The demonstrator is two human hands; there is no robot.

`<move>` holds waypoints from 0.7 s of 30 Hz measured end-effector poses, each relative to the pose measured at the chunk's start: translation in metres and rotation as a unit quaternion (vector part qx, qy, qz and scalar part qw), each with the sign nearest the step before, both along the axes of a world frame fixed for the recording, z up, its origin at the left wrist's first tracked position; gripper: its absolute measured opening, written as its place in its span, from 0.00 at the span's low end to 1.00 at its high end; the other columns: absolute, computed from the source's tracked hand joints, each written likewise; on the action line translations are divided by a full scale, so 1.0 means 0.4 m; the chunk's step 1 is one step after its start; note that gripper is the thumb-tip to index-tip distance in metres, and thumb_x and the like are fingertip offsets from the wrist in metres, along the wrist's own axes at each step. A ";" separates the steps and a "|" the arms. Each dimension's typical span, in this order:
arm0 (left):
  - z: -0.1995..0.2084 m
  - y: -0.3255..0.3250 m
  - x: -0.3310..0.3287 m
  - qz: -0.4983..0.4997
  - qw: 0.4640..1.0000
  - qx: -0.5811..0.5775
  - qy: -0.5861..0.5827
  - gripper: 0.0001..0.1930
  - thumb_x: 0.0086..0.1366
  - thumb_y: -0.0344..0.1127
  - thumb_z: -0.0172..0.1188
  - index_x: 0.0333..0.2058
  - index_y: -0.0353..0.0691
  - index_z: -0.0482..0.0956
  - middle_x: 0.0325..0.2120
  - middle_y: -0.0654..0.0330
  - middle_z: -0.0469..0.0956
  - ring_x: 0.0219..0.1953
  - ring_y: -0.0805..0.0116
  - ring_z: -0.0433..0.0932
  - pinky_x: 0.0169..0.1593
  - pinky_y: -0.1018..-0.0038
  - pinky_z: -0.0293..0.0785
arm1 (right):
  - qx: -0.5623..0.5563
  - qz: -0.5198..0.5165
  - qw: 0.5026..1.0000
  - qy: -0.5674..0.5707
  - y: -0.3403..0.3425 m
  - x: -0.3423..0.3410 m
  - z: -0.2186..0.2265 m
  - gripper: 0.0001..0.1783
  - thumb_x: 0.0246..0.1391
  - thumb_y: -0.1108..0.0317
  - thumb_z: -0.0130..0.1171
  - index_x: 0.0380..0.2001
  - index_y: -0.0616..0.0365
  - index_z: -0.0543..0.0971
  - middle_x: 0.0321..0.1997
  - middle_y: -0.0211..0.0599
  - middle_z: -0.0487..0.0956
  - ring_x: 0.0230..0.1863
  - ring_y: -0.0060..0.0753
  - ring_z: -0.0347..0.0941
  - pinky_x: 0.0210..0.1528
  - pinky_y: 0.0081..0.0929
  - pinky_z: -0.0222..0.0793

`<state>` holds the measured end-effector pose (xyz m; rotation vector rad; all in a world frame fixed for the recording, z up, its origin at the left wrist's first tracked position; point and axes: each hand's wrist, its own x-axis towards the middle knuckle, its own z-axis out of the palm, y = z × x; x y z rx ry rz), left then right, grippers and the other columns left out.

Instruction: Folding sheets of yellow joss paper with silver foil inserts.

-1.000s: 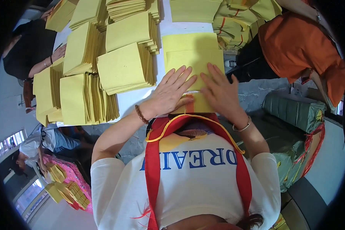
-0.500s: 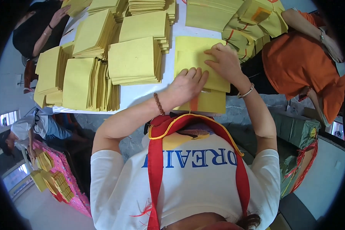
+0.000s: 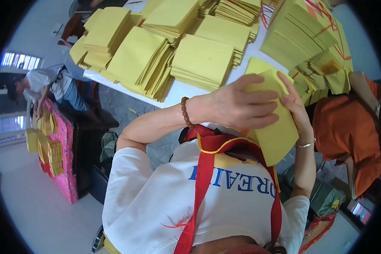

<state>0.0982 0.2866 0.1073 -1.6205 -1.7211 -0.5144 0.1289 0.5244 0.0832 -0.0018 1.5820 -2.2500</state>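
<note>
1. The yellow paper bundle (image 3: 275, 131) is lifted off the white surface (image 3: 186, 91), close to the chest, with its long axis tilted down to the right.
2. The left hand (image 3: 237, 106) lies flat across its front, fingers spread and pressing.
3. The right hand (image 3: 296, 108) grips its right edge.
</note>
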 end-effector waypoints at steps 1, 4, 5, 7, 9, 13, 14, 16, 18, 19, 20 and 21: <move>-0.005 -0.017 -0.002 0.055 0.998 0.013 -0.010 0.17 0.54 0.36 0.57 0.44 0.44 0.75 0.40 0.62 0.76 0.47 0.70 0.74 0.50 0.69 0.66 | -0.021 -0.031 0.999 0.036 -0.017 -0.009 0.000 0.36 0.55 0.72 0.53 0.65 0.54 0.51 0.46 0.37 0.74 0.42 0.21 0.71 0.43 0.16 0.68; -0.052 -0.028 0.027 0.195 0.953 0.146 -0.181 0.24 0.56 0.36 0.57 0.53 0.41 0.67 0.42 0.58 0.75 0.48 0.68 0.72 0.50 0.71 0.66 | 0.030 -0.131 0.986 0.100 -0.086 -0.039 0.015 0.34 0.56 0.74 0.52 0.64 0.54 0.52 0.49 0.41 0.73 0.47 0.24 0.71 0.46 0.20 0.68; -0.065 -0.028 0.035 0.262 0.867 0.260 -0.334 0.29 0.57 0.35 0.57 0.57 0.38 0.62 0.44 0.55 0.74 0.48 0.66 0.72 0.49 0.72 0.68 | 0.034 -0.140 0.983 0.113 -0.096 -0.055 0.007 0.33 0.56 0.76 0.51 0.63 0.55 0.51 0.48 0.43 0.73 0.46 0.27 0.71 0.47 0.22 0.68; -0.054 -0.060 0.034 0.111 0.683 0.348 -0.632 0.30 0.59 0.33 0.56 0.59 0.36 0.56 0.46 0.53 0.73 0.49 0.66 0.72 0.50 0.72 0.68 | 0.053 -0.165 0.976 0.132 -0.136 -0.078 0.008 0.33 0.56 0.75 0.51 0.63 0.56 0.51 0.48 0.44 0.73 0.46 0.27 0.71 0.47 0.23 0.68; -0.024 -0.081 0.039 -0.071 0.438 0.370 -0.816 0.30 0.61 0.27 0.55 0.60 0.33 0.53 0.46 0.52 0.74 0.48 0.69 0.73 0.50 0.74 0.69 | 0.073 -0.185 0.968 0.152 -0.195 -0.094 0.011 0.33 0.57 0.75 0.51 0.63 0.57 0.51 0.48 0.45 0.72 0.45 0.27 0.71 0.47 0.23 0.68; -0.023 -0.176 -0.005 -0.026 0.525 0.407 -0.747 0.27 0.60 0.24 0.55 0.57 0.32 0.57 0.45 0.55 0.74 0.43 0.70 0.75 0.48 0.76 0.72 | 0.057 -0.136 0.976 0.159 -0.258 -0.102 0.026 0.31 0.58 0.72 0.49 0.62 0.58 0.50 0.45 0.43 0.73 0.40 0.26 0.74 0.42 0.22 0.71; -0.019 -0.244 -0.032 0.041 0.552 0.375 -0.743 0.27 0.60 0.24 0.55 0.57 0.32 0.59 0.46 0.56 0.74 0.43 0.69 0.75 0.49 0.76 0.71 | 0.059 -0.101 0.983 0.141 -0.263 -0.095 0.030 0.31 0.59 0.70 0.47 0.63 0.57 0.50 0.45 0.41 0.74 0.38 0.24 0.75 0.41 0.20 0.72; 0.000 -0.424 -0.103 0.056 0.606 0.337 -0.719 0.27 0.60 0.26 0.55 0.58 0.32 0.59 0.46 0.56 0.74 0.44 0.70 0.75 0.50 0.76 0.71 | 0.035 -0.077 0.987 0.139 -0.263 -0.078 0.053 0.30 0.60 0.69 0.47 0.63 0.57 0.51 0.42 0.39 0.75 0.35 0.23 0.75 0.38 0.19 0.72; 0.068 -0.557 -0.137 0.066 0.647 0.257 -0.715 0.27 0.60 0.26 0.54 0.58 0.32 0.59 0.49 0.55 0.72 0.48 0.70 0.74 0.52 0.76 0.71 | 0.025 -0.064 0.992 0.108 -0.217 -0.079 0.031 0.28 0.59 0.67 0.49 0.60 0.59 0.56 0.39 0.39 0.75 0.36 0.26 0.76 0.37 0.21 0.72; 0.078 -0.617 -0.150 0.089 0.640 0.252 -0.721 0.27 0.60 0.27 0.54 0.58 0.32 0.60 0.49 0.57 0.72 0.48 0.70 0.74 0.52 0.77 0.70 | 0.051 -0.076 0.993 0.081 -0.204 -0.077 0.024 0.24 0.59 0.65 0.50 0.58 0.58 0.61 0.38 0.34 0.76 0.35 0.22 0.74 0.37 0.19 0.70; 0.067 -0.687 -0.173 0.124 0.641 0.241 -0.718 0.26 0.60 0.27 0.54 0.58 0.33 0.61 0.50 0.58 0.72 0.47 0.70 0.74 0.52 0.77 0.70 | 0.050 -0.073 0.993 0.081 -0.189 -0.074 0.009 0.24 0.59 0.65 0.50 0.58 0.58 0.61 0.38 0.34 0.76 0.35 0.22 0.74 0.37 0.19 0.70; 0.067 -0.714 -0.184 0.153 0.625 0.223 -0.732 0.26 0.60 0.27 0.54 0.58 0.33 0.62 0.49 0.59 0.72 0.47 0.71 0.74 0.52 0.77 0.70 | 0.040 -0.079 0.992 0.085 -0.169 -0.072 -0.011 0.23 0.59 0.65 0.50 0.56 0.58 0.64 0.38 0.33 0.76 0.35 0.21 0.73 0.37 0.18 0.69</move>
